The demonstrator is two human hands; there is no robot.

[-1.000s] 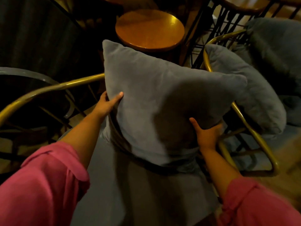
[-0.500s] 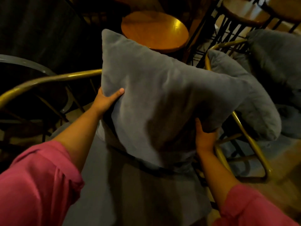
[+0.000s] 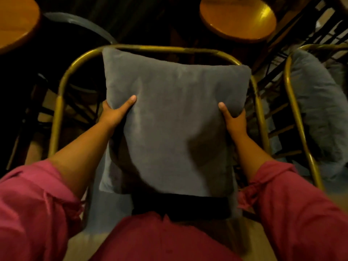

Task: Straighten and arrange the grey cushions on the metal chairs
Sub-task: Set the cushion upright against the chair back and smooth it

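I see the metal chair (image 3: 64, 85) first: its gold tube frame makes an arch around the seat, and the grey cushion (image 3: 175, 117) stands inside this arch, in the middle between both side tubes. The long axis of the cushion goes from me toward the chair back, and its far edge is near the top bar, with the far left corner just touching it. The far right corner sits a little lower, so the cushion looks slightly turned.

A second chair (image 3: 293, 110) with another grey cushion (image 3: 318, 102) is at the right, well apart from my hands.

My left hand (image 3: 114, 113) and my right hand (image 3: 233, 119) are both closed on the side edges of the cushion, thumbs on the front face, other fingers hidden behind. The grip is about halfway along the sides, so most of the cushion's upper half lies beyond my hands. Both hands are equally near. I judge that the coming move is to push the top back against the frame and to level the right corner.
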